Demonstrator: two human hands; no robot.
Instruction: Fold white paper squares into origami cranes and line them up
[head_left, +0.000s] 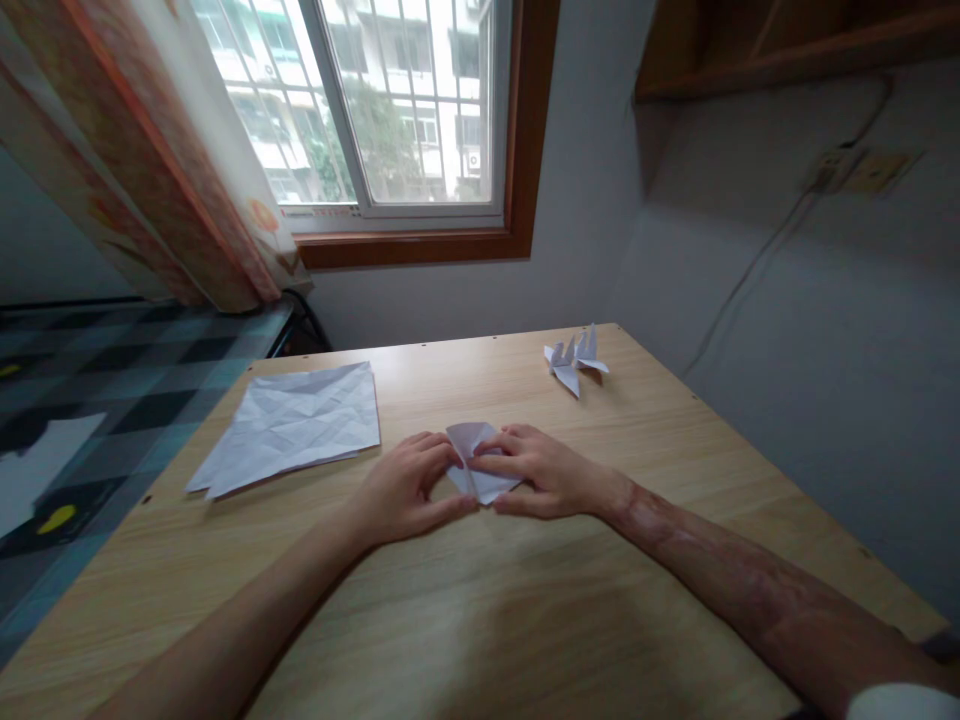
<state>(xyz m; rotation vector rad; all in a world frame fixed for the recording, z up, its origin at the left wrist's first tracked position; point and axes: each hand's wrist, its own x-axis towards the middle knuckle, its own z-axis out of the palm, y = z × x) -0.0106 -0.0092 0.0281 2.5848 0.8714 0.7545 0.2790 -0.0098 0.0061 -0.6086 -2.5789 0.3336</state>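
Note:
A small folded white paper piece (474,458) lies on the wooden table (525,600), near its middle. My left hand (409,488) presses on the paper's left side, fingers and thumb pinching a fold. From the right, my right hand (541,470) lies over the paper with its fingers flat on it. Both hands touch the paper and partly hide it.
A stack of creased white paper sheets (292,425) lies at the table's left. A finished folded paper crane (576,362) stands at the far right of the table. A window (390,110) and curtain (150,150) are behind; a checked bedspread (90,400) is at the left.

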